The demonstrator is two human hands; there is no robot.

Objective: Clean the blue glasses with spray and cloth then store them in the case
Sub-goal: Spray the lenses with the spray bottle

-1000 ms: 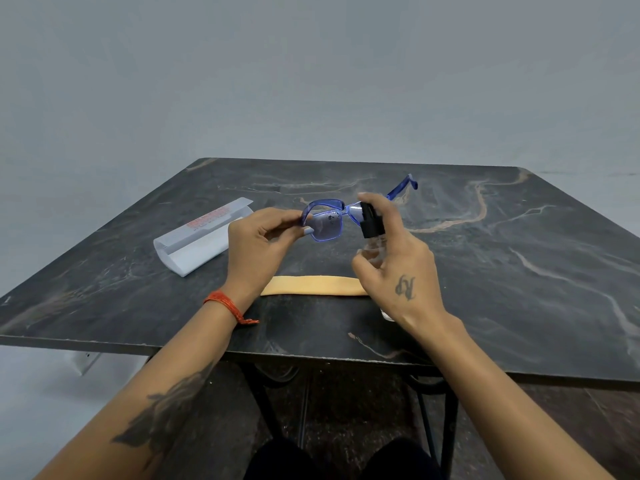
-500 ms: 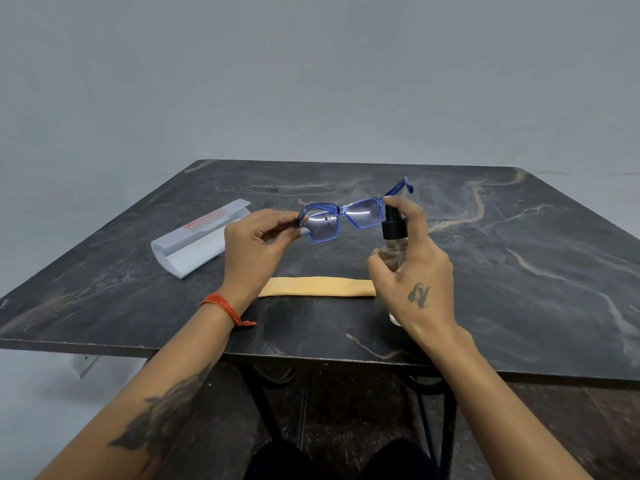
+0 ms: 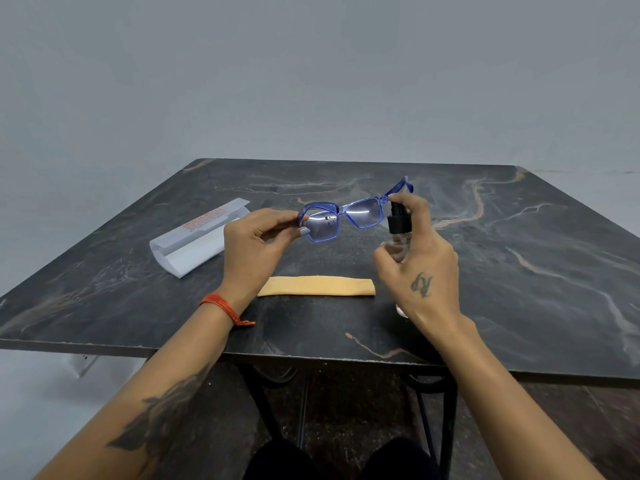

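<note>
My left hand [image 3: 256, 247] pinches the blue glasses [image 3: 341, 218] at their left temple hinge and holds them above the table, lenses facing me. Just right of the glasses, my right hand [image 3: 420, 271] grips a small clear spray bottle [image 3: 398, 230] with a black nozzle, the index finger lying over the top. A folded yellow cloth [image 3: 317, 286] lies flat on the table between my wrists. The white glasses case [image 3: 197, 242] lies open to the left of my left hand.
The dark marble table [image 3: 519, 271] has its near edge just below my forearms. Its black metal legs [image 3: 263, 400] show underneath. A plain grey wall stands behind the table.
My right hand has carried the spray bottle rightward, from in front of the right lens to beside the frame's right end. The glasses have stayed nearly still in my left hand.
</note>
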